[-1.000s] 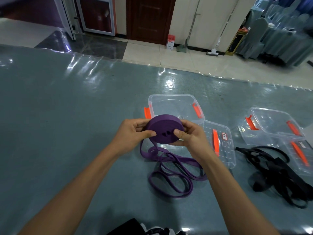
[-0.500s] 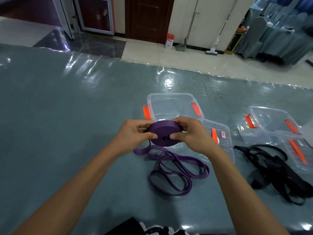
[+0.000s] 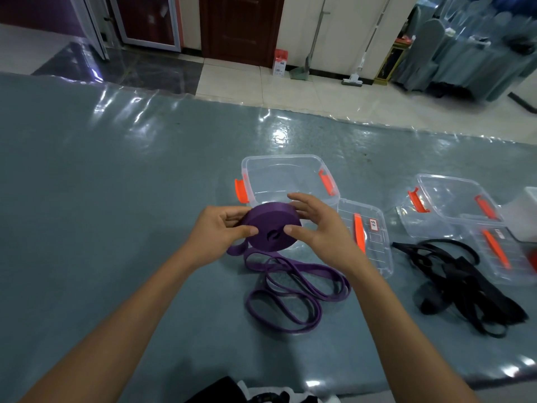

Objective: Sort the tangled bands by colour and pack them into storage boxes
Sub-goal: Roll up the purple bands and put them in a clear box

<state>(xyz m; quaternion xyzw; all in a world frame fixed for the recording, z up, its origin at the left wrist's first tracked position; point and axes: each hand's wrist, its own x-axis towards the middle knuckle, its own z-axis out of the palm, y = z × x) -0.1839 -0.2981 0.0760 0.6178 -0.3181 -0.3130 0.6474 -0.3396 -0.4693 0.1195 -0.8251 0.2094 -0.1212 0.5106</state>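
Note:
Both hands hold a rolled-up purple band coil (image 3: 268, 226) above the blue-grey table. My left hand (image 3: 216, 232) grips its left side with thumb on top. My right hand (image 3: 315, 228) touches the right side with its thumb, fingers spread over the far edge. The unrolled tail of the purple band (image 3: 286, 289) lies in loops on the table below the coil. An open clear storage box (image 3: 287, 177) with orange latches stands just behind the coil, its lid (image 3: 369, 231) beside it. A tangle of black bands (image 3: 462, 283) lies to the right.
A second clear box (image 3: 454, 203) with orange latches and its lid (image 3: 505, 254) sit at the right, behind the black bands. The table's clear plastic cover (image 3: 116, 146) reflects light. Beyond the far edge lies a tiled floor with doors and covered chairs.
The coil has tilted flatter and moved slightly toward the open box. My right hand's fingers have loosened and spread over the coil. The loose tail has shifted a little.

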